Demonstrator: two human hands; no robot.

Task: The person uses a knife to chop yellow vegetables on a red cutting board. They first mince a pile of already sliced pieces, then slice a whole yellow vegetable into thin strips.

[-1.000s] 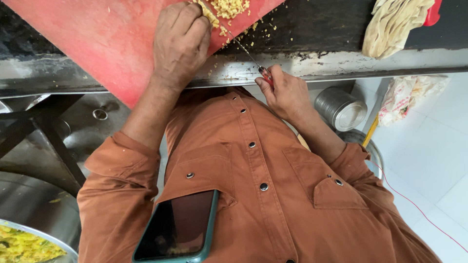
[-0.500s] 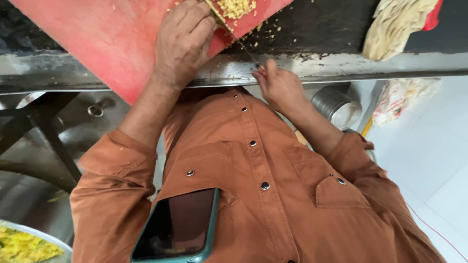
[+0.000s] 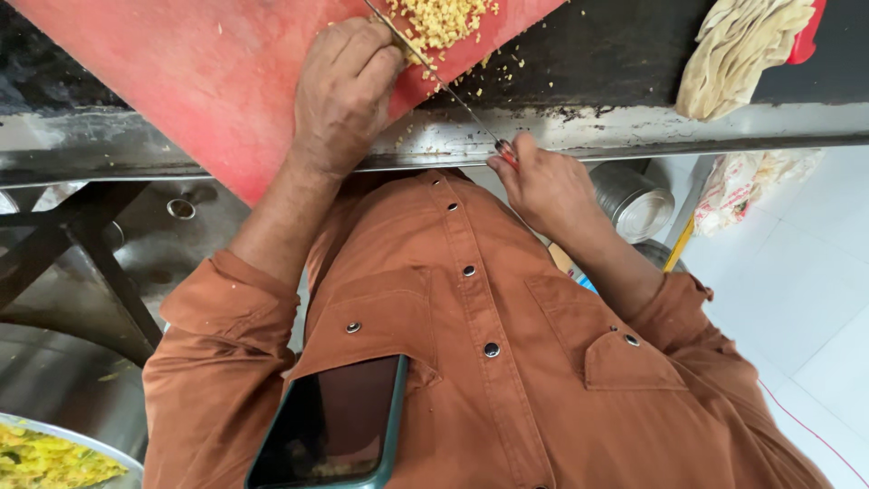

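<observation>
Chopped yellow bits [image 3: 444, 20], dry and crumbly, are heaped at the upper edge of a red cutting board [image 3: 181, 72], with stray crumbs scattered over the dark counter [image 3: 615, 54] beside it. A thin steel knife [image 3: 453, 91] is laid across the pile, its blade running down to the counter's worn metal edge. The handle is gripped by the right hand [image 3: 543, 186], fingers closed round it below the counter lip; the blade's far end is pinned under the curled fingers of the left hand [image 3: 344, 91], which is pressed knuckles-up on the board.

Since a second ago, more of the pile is brought into view and the right hand is shifted lower and further from the counter edge, so the blade is seen at greater length; a rocking chop appears to be under way.

A rust-brown buttoned shirt [image 3: 507, 362] fills the foreground, a teal-cased phone [image 3: 330, 435] standing in its chest pocket. A crumpled cream cloth [image 3: 742, 45] lies on the counter at right, and ridged steel containers [image 3: 634, 199] sit below.
</observation>
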